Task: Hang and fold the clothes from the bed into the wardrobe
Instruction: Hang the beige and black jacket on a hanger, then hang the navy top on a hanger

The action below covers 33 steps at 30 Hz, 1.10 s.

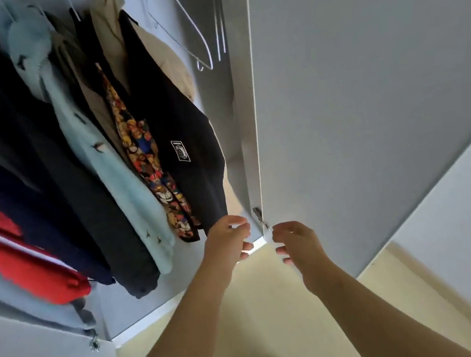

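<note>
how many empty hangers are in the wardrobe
2: one white hanger right of the clothes, a second hanger edge-on beside the door; more may be hidden.

open wardrobe (369, 93), clothes (81, 141) hanging inside

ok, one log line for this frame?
left hand: empty, near hem of black top | right hand: empty, by wardrobe door lower corner | white hangers: bare

Soft, even daylight, faint shadows; wide-angle bending at the edges, slight motion blur over the hanging clothes (75, 161).
</note>
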Motion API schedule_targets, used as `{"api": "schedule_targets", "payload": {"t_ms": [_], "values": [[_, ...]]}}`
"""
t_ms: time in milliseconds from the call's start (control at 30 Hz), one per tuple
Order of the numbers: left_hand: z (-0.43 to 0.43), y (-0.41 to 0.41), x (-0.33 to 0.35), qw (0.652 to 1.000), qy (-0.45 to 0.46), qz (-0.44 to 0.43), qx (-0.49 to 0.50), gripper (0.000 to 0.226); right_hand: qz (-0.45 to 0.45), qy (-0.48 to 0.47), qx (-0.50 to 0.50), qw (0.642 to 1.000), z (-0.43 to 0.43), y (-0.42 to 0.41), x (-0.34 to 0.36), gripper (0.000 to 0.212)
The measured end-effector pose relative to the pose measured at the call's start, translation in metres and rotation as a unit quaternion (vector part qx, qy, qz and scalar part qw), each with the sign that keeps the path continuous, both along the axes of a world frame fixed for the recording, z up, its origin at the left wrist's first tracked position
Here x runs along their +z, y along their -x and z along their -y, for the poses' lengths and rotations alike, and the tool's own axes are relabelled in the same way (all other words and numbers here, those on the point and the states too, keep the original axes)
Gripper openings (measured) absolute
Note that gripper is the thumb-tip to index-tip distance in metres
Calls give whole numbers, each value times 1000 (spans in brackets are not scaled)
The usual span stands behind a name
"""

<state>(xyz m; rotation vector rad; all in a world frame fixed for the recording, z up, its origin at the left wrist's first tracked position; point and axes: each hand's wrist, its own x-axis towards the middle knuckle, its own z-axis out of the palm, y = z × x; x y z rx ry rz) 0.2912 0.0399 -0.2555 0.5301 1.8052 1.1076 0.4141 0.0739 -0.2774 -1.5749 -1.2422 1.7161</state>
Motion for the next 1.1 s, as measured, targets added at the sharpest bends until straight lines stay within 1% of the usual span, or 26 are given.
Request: {"api": "schedule_targets", "payload": {"t_ms": [167,333,433,567,700,733,900,1100], "values": [[33,-31,-35,995,70,-8,-74,5,11,83,-87,993,57,-34,-34,14],[79,-49,-72,976,112,-1,-186,6,13,150,-168,974,125,-59,-64,11],[112,-61,-89,957,137,-13,-257,6,10,185,-231,955,174,-72,-79,10],[146,-88,-107,923,175,-37,-342,10,-5,219,-323,921,238,-96,-97,12],[184,-134,-117,871,183,-69,-450,9,-31,238,-433,869,309,-129,-104,9],[198,-154,-117,852,177,-78,-487,9,-43,237,-471,848,332,-141,-104,9],[260,-238,-117,785,154,-88,-594,11,-89,222,-593,769,415,-186,-104,9],[378,-337,-110,719,162,-80,-672,15,-128,181,-701,678,544,-257,-97,9]]}}
